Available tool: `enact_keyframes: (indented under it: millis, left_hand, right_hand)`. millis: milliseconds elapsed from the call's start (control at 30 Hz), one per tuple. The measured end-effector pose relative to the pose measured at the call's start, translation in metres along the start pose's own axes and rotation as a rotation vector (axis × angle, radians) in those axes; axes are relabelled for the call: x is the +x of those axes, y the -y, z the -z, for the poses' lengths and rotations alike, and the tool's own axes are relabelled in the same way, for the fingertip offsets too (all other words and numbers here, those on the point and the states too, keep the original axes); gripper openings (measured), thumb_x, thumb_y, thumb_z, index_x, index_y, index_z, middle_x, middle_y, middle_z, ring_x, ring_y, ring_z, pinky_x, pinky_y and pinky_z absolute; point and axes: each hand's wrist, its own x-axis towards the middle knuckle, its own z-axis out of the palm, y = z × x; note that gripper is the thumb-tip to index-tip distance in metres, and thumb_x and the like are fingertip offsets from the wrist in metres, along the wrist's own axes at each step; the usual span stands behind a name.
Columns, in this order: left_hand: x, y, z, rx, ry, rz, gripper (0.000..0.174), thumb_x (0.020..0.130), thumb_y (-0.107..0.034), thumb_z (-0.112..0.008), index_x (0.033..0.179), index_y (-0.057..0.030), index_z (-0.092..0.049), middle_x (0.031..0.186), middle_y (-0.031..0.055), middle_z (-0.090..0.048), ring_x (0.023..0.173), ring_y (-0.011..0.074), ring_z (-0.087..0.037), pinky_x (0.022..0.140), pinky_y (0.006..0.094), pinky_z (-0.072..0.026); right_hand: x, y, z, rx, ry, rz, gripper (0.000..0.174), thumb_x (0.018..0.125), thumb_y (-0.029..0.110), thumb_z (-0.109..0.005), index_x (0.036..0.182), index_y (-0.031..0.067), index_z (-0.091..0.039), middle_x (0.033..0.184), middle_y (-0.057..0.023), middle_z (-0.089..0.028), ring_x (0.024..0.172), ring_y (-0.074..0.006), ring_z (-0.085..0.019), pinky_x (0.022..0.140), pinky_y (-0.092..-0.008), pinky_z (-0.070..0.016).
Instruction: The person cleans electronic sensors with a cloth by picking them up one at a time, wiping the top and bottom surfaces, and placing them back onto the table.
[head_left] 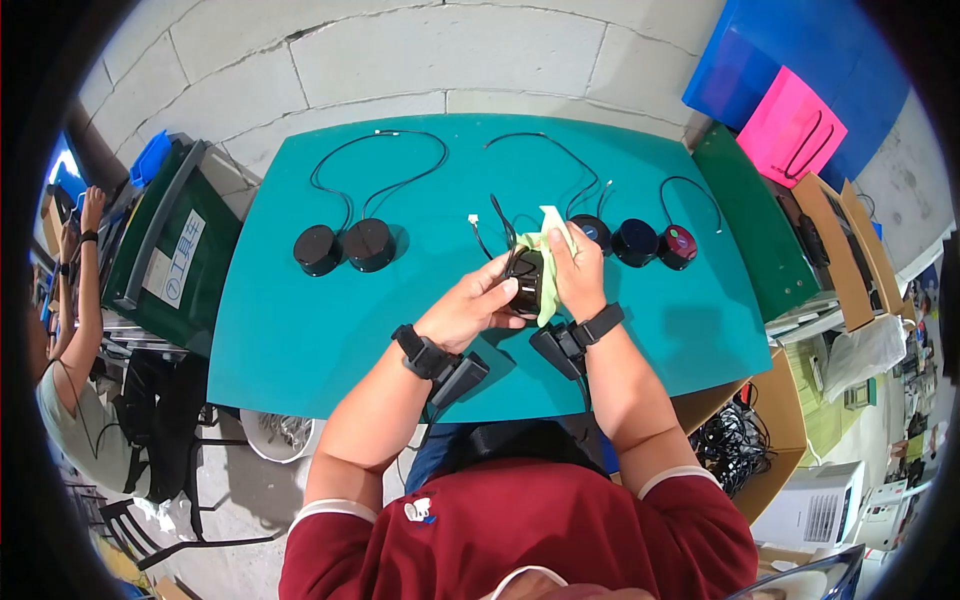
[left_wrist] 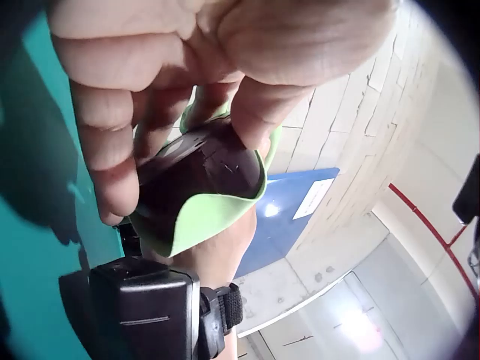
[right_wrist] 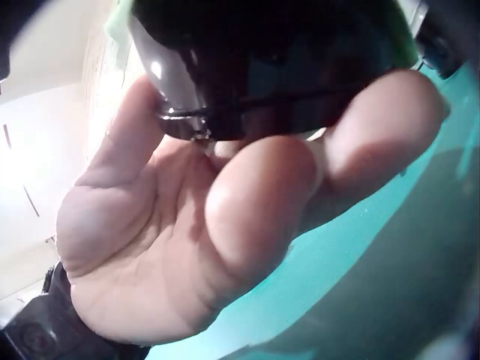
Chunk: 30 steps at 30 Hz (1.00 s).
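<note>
Above the front middle of the table, my left hand [head_left: 465,308] grips a black round sensor-like device [head_left: 524,282], thumb across its near side. My right hand [head_left: 580,272] pinches a light green cloth [head_left: 549,300] against the device's right side. In the left wrist view the cloth [left_wrist: 210,215] wraps around the rim of the dark, glossy device [left_wrist: 225,165]. Its black body [right_wrist: 277,64] fills the top of the right wrist view, with fingers beneath it. A black cable [head_left: 500,212] rises behind the left hand, near a white connector [head_left: 474,219].
Two similar black devices [head_left: 370,245] with looped cables stand at the left of the green table [head_left: 300,350]. Several more [head_left: 636,243] stand at the right. A cardboard box of cables [head_left: 735,445] sits below the right edge. Another person's arm [head_left: 90,270] shows far left.
</note>
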Motion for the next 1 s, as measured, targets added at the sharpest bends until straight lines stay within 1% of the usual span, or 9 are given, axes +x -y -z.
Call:
enact_keyframes:
  millis: [67, 233, 300, 333, 433, 500, 567, 833, 1000]
  left_hand:
    - [0.0, -0.001, 0.001, -0.048, -0.015, -0.016, 0.048, 0.092, -0.026, -0.045, 0.136, -0.0155, -0.029, 0.116, 0.0036, -0.05, 0.097, 0.0161, -0.055, 0.081, 0.0313, -0.0479]
    - [0.002, -0.005, 0.01, -0.282, 0.006, -0.146, 0.049, 0.094, -0.031, -0.04, 0.138, -0.0172, -0.024, 0.123, 0.0072, -0.048, 0.092, 0.0213, -0.06, 0.076, 0.0337, -0.053]
    - [0.003, -0.006, 0.011, -0.332, 0.019, -0.175, 0.049, 0.094, -0.032, -0.037, 0.138, -0.0168, -0.021, 0.124, 0.0098, -0.046, 0.093, 0.026, -0.061, 0.075, 0.0353, -0.0544]
    - [0.004, -0.007, 0.012, -0.372, 0.036, -0.199, 0.048, 0.094, -0.031, -0.037, 0.138, -0.0168, -0.021, 0.124, 0.0109, -0.047, 0.094, 0.0279, -0.06, 0.075, 0.035, -0.0541]
    - [0.003, -0.01, 0.01, -0.408, 0.043, -0.236, 0.049, 0.095, -0.032, -0.035, 0.138, -0.0159, -0.019, 0.125, 0.0135, -0.046, 0.096, 0.0335, -0.059, 0.075, 0.035, -0.0541]
    - [0.003, -0.012, 0.01, -0.405, 0.081, -0.241, 0.049, 0.095, -0.032, -0.034, 0.138, -0.0155, -0.019, 0.126, 0.0139, -0.045, 0.097, 0.0344, -0.059, 0.075, 0.0347, -0.0543]
    - [0.003, -0.011, 0.01, -0.383, 0.073, -0.234, 0.05, 0.094, -0.033, -0.034, 0.138, -0.0156, -0.018, 0.127, 0.0144, -0.044, 0.097, 0.0364, -0.058, 0.074, 0.035, -0.0552]
    - [0.002, -0.01, 0.012, -0.25, 0.009, -0.166, 0.049, 0.094, -0.035, -0.034, 0.136, -0.013, -0.022, 0.123, 0.0138, -0.048, 0.093, 0.0341, -0.06, 0.068, 0.031, -0.0556]
    - [0.001, -0.009, 0.013, -0.015, -0.255, -0.034, 0.044, 0.095, -0.037, -0.033, 0.13, -0.01, -0.031, 0.11, 0.0111, -0.056, 0.081, 0.0245, -0.064, 0.056, 0.0242, -0.0505]
  right_hand:
    - [0.0, 0.0, 0.003, 0.063, -0.002, -0.151, 0.029, 0.089, 0.022, -0.051, 0.072, -0.0008, -0.056, 0.061, -0.0045, -0.05, 0.057, -0.0085, -0.044, 0.052, -0.0265, -0.0363]
    - [0.001, -0.003, 0.01, 0.068, 0.008, -0.227, 0.031, 0.091, 0.027, -0.048, 0.081, 0.0007, -0.062, 0.067, -0.0039, -0.057, 0.06, -0.0059, -0.049, 0.054, -0.0249, -0.0388]
    - [0.0, 0.0, 0.009, 0.544, -0.042, -0.361, 0.037, 0.093, 0.032, -0.044, 0.084, -0.0003, -0.061, 0.072, -0.0048, -0.058, 0.062, -0.008, -0.051, 0.056, -0.0249, -0.0415]
    - [0.002, 0.002, 0.012, 0.634, -0.054, -0.41, 0.043, 0.094, 0.036, -0.038, 0.089, -0.0012, -0.059, 0.08, -0.0074, -0.06, 0.067, -0.0122, -0.057, 0.061, -0.026, -0.0458]
    - [0.007, 0.01, 0.019, 1.115, -0.01, -0.53, 0.05, 0.094, 0.042, -0.029, 0.111, -0.0018, -0.048, 0.106, -0.0174, -0.057, 0.094, -0.0253, -0.058, 0.081, -0.036, -0.0475]
    - [0.009, 0.012, 0.021, 1.173, 0.0, -0.552, 0.052, 0.094, 0.043, -0.027, 0.116, -0.0015, -0.043, 0.114, -0.0194, -0.053, 0.101, -0.0285, -0.054, 0.086, -0.0393, -0.045]
    - [0.009, 0.009, 0.022, 1.283, 0.049, -0.561, 0.051, 0.094, 0.044, -0.028, 0.114, 0.0008, -0.048, 0.116, -0.0188, -0.053, 0.104, -0.0296, -0.053, 0.089, -0.0402, -0.0433]
    - [0.005, 0.011, 0.016, 1.079, 0.099, -0.577, 0.055, 0.094, 0.045, -0.027, 0.117, -0.0022, -0.043, 0.117, -0.0181, -0.051, 0.106, -0.0266, -0.052, 0.09, -0.0393, -0.0425]
    - [0.002, 0.016, 0.008, 0.951, 0.242, -0.559, 0.056, 0.094, 0.044, -0.027, 0.121, -0.0018, -0.043, 0.114, -0.0143, -0.053, 0.101, -0.0207, -0.054, 0.086, -0.032, -0.0443]
